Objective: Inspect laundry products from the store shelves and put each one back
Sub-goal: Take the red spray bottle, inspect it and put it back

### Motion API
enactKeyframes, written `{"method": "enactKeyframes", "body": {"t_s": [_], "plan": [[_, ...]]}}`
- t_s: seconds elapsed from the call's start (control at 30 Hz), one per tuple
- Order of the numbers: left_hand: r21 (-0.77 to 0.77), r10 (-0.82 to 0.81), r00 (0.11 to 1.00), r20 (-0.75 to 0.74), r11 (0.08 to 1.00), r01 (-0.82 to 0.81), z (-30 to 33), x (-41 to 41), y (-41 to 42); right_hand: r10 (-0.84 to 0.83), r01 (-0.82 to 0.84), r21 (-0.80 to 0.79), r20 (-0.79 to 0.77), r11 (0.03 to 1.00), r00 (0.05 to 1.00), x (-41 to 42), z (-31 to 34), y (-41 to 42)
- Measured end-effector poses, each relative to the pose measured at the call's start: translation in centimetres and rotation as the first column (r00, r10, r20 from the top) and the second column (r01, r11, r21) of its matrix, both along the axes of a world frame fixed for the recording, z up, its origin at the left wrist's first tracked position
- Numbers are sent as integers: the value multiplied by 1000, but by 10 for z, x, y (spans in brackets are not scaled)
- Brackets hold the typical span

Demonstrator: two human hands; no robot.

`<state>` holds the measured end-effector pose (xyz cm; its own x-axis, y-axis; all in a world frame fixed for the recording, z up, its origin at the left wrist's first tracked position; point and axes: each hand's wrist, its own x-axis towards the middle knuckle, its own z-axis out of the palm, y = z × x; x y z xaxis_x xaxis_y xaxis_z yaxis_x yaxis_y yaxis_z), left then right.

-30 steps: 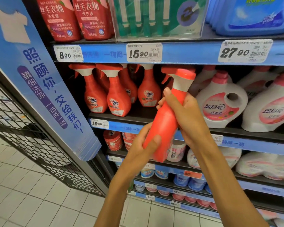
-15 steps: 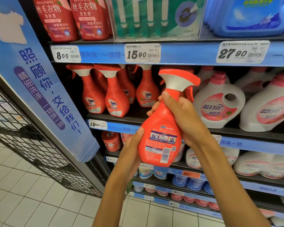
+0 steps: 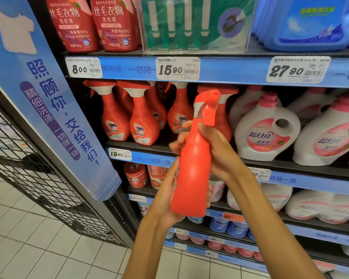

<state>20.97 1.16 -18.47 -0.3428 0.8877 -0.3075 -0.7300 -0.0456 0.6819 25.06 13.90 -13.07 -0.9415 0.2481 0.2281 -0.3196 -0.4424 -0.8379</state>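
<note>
Two bare forearms, left hand (image 3: 165, 196) and right hand (image 3: 216, 152) ungloved, no sleeves visible

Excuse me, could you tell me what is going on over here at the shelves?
A person is holding a red spray bottle in front of the laundry shelf. The right hand grips its neck and the left hand holds its base, with a plain side facing the camera. More spray bottles stand on the shelf behind.
</note>
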Motion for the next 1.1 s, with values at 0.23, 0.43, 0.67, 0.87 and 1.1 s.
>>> {"method": "enactKeyframes", "body": {"t_s": [0.23, 0.43, 0.67, 0.87, 1.1], "plan": [[60, 102, 952, -289, 994, -88, -1, -18, -5, -355, 304, 346, 94, 888, 930, 2, -3, -2], [-156, -9, 847, -531, 984, -87, 3, -11, -9, -362, 253, 302, 392, 919, 846, -6, -13, 15], [96, 55, 994, -92, 994, -47, 15, -7, -13, -153, 117, 110, 423, 987, 893, -5, -3, 14], [156, -19, 997, -76, 987, 31, 30, -3, -7, -99, 138, -44, 487, 990, 868, -11, -2, 16], [77, 3, 989, -149, 997, 8, 18, -6, -8, -80, 67, 46, 443, 997, 893, -10, -7, 21]]}}
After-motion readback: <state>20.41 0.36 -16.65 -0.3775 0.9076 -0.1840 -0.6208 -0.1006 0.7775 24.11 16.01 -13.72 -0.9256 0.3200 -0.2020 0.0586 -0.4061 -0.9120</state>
